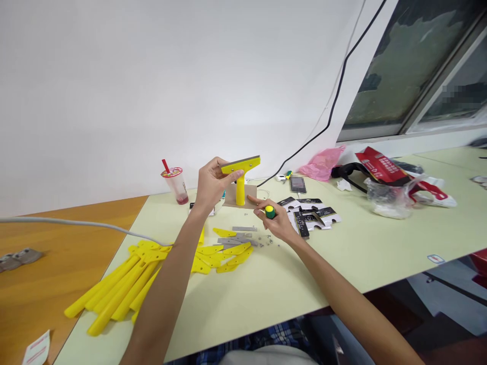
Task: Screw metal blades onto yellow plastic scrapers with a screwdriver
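My left hand [213, 181] grips the head of a yellow scraper [240, 188] and holds it raised over the table, handle pointing down and a grey blade along its top edge. Two screws show in the scraper's head. In my right hand [279, 219] is a screwdriver [270, 212] with a green and yellow handle, its shaft not visible. Below the hands lie several loose yellow plates [218, 258], grey metal blades [238, 241] and small scattered screws [268, 240]. A pile of yellow scraper handles [122, 284] rests at the left, partly behind my left forearm.
A plastic cup [177, 185] with a red straw stands near the wall. Black and white cards [310, 215] lie to the right, with a phone [298, 184] behind them. Farther right are a pink bag [322, 165] and a red package [383, 167]. A grey cable [83, 224] crosses at left.
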Available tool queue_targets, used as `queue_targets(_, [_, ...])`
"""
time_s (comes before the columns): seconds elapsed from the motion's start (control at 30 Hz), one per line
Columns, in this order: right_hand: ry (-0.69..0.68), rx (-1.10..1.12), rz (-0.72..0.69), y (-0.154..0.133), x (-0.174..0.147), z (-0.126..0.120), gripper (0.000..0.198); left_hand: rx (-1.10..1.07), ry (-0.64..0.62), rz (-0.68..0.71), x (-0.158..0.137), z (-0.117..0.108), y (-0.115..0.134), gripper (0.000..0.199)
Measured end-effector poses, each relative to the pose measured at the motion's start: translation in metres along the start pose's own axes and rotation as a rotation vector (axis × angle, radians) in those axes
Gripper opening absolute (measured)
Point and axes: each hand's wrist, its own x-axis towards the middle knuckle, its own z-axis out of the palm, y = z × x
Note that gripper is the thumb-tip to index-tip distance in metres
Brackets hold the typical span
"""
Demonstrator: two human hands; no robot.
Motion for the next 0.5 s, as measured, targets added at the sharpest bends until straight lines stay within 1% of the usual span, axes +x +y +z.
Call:
queue_targets(0.13, [0.015,0.082,0.000,-0.001,0.001,0.000,0.034,0.084,-0.018,-0.067,0.001,-0.006,-0.003,0.052])
queue_targets(0.3, [0.042,0.149,-0.053,0.001,0.004,0.000,0.035,0.209,-0.109,-0.146,0.003,-0.015,-0.008,0.046])
queue_targets(0.4, [0.080,0.192,-0.049,0.002,0.005,-0.001,0.037,0.252,-0.138,-0.121,0.005,-0.018,-0.012,0.038])
queue_targets(0.5, [0.133,0.248,-0.034,0.001,0.007,-0.001,0.037,0.321,-0.132,-0.086,0.006,-0.020,-0.016,0.031])
